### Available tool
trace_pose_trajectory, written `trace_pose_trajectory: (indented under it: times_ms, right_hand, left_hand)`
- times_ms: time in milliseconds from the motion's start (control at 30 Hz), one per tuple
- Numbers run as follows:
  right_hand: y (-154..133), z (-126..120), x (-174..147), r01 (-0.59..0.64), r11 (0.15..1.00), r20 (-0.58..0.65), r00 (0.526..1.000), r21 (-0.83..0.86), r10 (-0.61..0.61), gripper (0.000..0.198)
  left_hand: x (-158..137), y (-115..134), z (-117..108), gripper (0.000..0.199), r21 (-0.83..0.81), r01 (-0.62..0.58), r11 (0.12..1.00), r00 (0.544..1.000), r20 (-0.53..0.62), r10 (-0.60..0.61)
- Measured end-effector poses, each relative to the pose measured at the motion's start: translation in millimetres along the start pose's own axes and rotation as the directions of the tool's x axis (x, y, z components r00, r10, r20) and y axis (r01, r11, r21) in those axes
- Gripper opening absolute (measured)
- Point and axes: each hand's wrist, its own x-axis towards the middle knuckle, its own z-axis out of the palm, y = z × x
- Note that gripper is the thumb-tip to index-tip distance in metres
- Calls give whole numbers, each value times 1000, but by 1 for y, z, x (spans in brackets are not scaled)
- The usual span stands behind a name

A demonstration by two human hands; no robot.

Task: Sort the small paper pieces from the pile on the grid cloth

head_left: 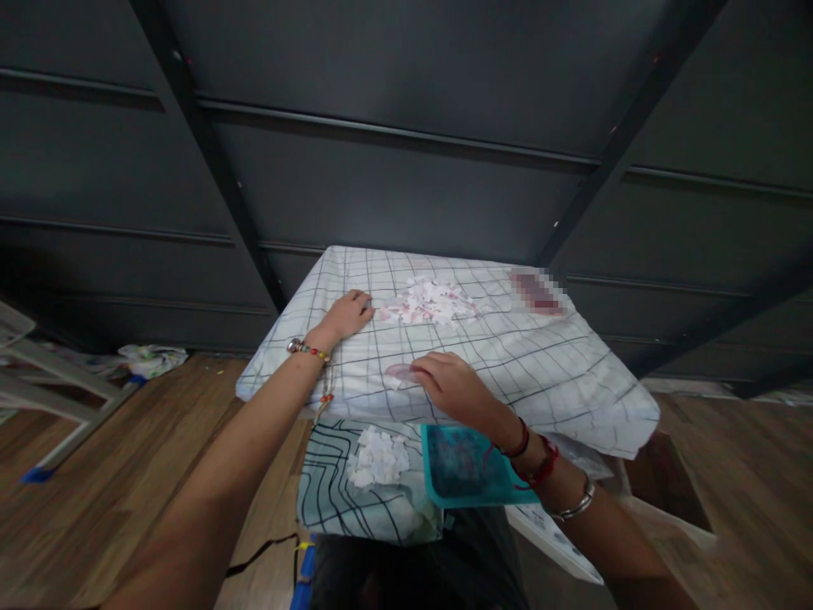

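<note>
A white cloth with a black grid (546, 373) covers a low table in front of me. My left hand (346, 315) rests on the cloth with its fingers curled, touching the left edge of a pile of small white and pink paper bits (432, 302). My right hand (450, 383) lies nearer to me, its fingertips on a small pink oval piece (400, 371) on the cloth. Both wrists wear bracelets. A second heap of white paper bits (379, 457) lies on a patterned cloth on my lap, beside a teal tray (467, 468).
A dark panelled wall with slanted beams (209, 152) rises right behind the table. Wooden floor (127, 440) spreads left and right. A white frame (38, 373) and crumpled cloth (152, 359) lie at the left. A blurred pink item (537, 292) sits at the table's far right.
</note>
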Motion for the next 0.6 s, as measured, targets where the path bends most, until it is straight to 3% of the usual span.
trace_pose_trajectory:
  times_ms: [167, 367, 600]
  right_hand:
    - [-16, -1, -5, 39, 998, 56, 998, 41, -41, 21]
    - [-26, 1, -15, 167, 985, 36, 986, -37, -166, 21]
    - [-34, 5, -23, 188, 980, 86, 979, -59, -183, 18]
  left_hand:
    - [0, 0, 0, 35, -1, 11, 1000, 1000, 12, -11]
    - [1, 2, -1, 35, 5, -7, 1000, 1000, 21, 7]
    - [1, 0, 1, 35, 20, 3, 1000, 1000, 29, -4]
